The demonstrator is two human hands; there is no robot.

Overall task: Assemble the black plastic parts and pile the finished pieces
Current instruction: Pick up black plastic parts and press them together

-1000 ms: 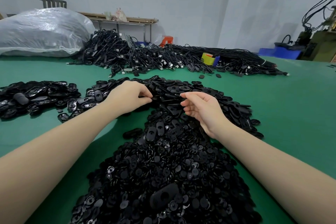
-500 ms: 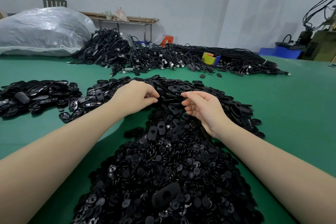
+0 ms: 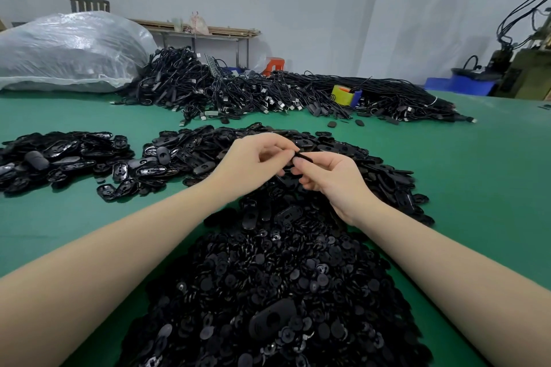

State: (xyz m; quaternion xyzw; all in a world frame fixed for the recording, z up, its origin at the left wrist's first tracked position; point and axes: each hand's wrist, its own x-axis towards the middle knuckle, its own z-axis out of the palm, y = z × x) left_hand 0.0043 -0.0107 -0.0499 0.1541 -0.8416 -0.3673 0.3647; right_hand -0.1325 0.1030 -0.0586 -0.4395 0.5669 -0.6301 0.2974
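My left hand (image 3: 250, 165) and my right hand (image 3: 331, 179) meet above the middle heap of oval black shells (image 3: 366, 164). Both pinch one thin black plastic part (image 3: 304, 156) between their fingertips, seen edge-on. Whether a second piece sits inside my left fingers is hidden. Close to me lies a big heap of small round black discs (image 3: 268, 286) with one oval shell (image 3: 271, 322) on top. A separate pile of black oval pieces (image 3: 59, 155) spreads at the left of the green table (image 3: 477, 176).
A long heap of black cables (image 3: 268, 92) runs across the back of the table, with a yellow and blue tape roll (image 3: 346, 94) in it. A large clear plastic bag (image 3: 68, 50) lies at the back left. Machinery and blue bins (image 3: 459, 85) stand at the right.
Both hands have lifted off the oval heap and come together. A thin black part that was not visible before is now pinched between them.
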